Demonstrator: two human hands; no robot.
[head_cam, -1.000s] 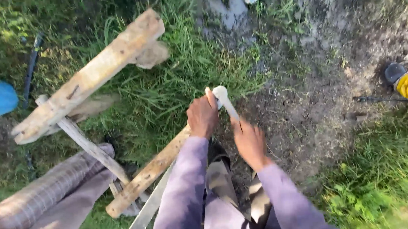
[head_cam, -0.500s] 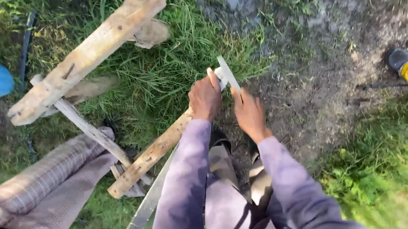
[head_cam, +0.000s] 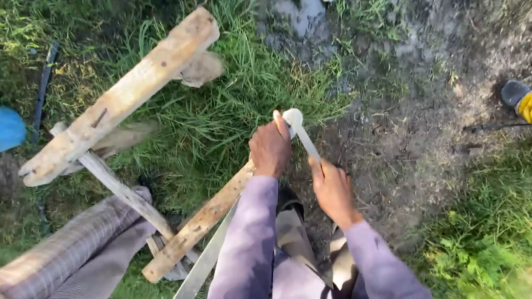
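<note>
Gripping a pale stick (head_cam: pixel 299 132) with both hands at mid-frame, over grass and bare mud.

Left hand (head_cam: pixel 271 148) is clamped round the stick's rounded top and a plank (head_cam: pixel 200 224) slanting to the lower left; right hand (head_cam: pixel 333 188) is closed on the stick lower down. A bigger plank (head_cam: pixel 121 97) lies upper left, a striped trouser leg (head_cam: pixel 58 267) lower left.

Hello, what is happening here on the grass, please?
A person in purple sleeves stands over grass and mud. The left hand grips the top of a wooden stake, and the right hand holds a pale thin blade-like tool against the stake's top end. A rough plank rests across other wood to the left. Another person's trouser leg shows at lower left.
</note>
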